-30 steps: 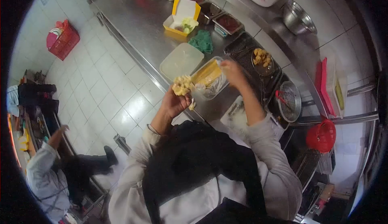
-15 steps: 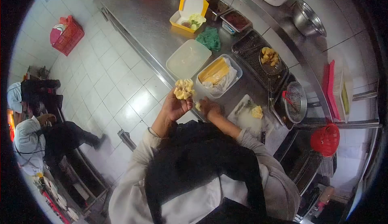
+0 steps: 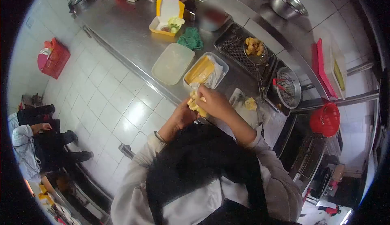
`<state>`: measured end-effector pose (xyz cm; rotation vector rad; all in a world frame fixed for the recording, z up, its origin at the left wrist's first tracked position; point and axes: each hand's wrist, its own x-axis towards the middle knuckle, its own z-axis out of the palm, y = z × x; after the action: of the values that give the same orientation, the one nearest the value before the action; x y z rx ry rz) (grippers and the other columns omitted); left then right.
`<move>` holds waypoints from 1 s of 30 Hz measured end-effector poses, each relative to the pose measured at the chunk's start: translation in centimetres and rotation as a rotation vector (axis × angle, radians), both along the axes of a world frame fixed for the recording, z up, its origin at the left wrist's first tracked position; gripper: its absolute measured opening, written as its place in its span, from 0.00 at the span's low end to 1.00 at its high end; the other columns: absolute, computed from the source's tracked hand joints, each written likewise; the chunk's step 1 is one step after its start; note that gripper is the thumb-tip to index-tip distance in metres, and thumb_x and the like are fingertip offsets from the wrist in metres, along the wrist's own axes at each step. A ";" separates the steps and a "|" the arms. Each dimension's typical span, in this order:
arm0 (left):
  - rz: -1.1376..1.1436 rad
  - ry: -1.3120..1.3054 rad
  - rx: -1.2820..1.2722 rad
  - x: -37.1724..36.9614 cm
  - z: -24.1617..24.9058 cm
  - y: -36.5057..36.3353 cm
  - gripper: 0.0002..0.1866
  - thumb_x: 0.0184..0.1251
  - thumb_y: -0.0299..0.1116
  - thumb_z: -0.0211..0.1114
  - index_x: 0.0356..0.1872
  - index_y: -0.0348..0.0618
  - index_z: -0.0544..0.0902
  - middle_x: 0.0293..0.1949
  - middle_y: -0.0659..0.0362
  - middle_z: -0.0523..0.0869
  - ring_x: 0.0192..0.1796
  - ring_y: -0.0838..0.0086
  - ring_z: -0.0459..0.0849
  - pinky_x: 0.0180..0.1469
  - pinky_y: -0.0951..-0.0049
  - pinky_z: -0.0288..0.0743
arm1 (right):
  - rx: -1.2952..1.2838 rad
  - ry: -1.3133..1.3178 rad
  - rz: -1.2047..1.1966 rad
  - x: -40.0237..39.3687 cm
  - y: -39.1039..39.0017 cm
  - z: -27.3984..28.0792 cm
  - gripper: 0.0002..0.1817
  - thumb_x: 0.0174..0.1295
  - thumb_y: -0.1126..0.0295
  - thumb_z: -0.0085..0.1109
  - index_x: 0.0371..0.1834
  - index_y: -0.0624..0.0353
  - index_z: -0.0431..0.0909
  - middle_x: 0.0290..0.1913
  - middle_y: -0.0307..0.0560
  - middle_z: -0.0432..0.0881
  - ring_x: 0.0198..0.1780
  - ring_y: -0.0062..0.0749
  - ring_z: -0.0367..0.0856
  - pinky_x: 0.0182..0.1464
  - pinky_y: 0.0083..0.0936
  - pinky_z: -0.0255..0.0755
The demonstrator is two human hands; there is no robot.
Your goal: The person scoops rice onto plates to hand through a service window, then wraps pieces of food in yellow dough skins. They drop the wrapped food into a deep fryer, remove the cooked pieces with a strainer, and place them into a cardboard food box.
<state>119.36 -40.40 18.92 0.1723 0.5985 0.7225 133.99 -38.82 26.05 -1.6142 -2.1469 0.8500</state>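
Note:
My left hand (image 3: 183, 114) is closed around a pale yellow, ruffled dumpling (image 3: 194, 103), held above the counter's front edge. Over it, my right hand (image 3: 213, 101) has its fingers bent against the dumpling's top; the fingertips are partly hidden. Just beyond the hands is a clear plastic tub (image 3: 221, 78) holding yellow wrapper sheets (image 3: 202, 71) and a white plastic bag (image 3: 216, 75). Right of my hands, another yellow dumpling (image 3: 250, 103) rests on a floury white board (image 3: 239, 113).
Left of the tub lies a translucent lid (image 3: 172, 64), with a green cloth (image 3: 191, 39) behind it. A yellow box (image 3: 170, 14) stands farther back. Fried pieces (image 3: 254, 46) sit in a strainer on a dark rack (image 3: 231, 42). Two people (image 3: 30, 144) are at far left.
My right hand has come up from beside the tub to the dumpling. My left hand has shifted slightly right and down with it. The whole view has turned a little.

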 end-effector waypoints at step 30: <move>-0.145 -0.083 0.086 1.3 -1.7 -0.8 0.19 0.69 0.45 0.44 0.49 0.40 0.72 0.43 0.57 0.79 0.39 0.70 0.79 0.43 0.72 0.76 | 0.180 0.344 -0.072 1.7 -1.3 -2.2 0.05 0.51 0.76 0.60 0.31 0.63 0.79 0.34 0.46 0.79 0.36 0.34 0.79 0.40 0.26 0.72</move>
<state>120.69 -41.22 17.18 0.2617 0.4709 0.6125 135.66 -40.14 23.85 -1.3383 -1.8567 0.8179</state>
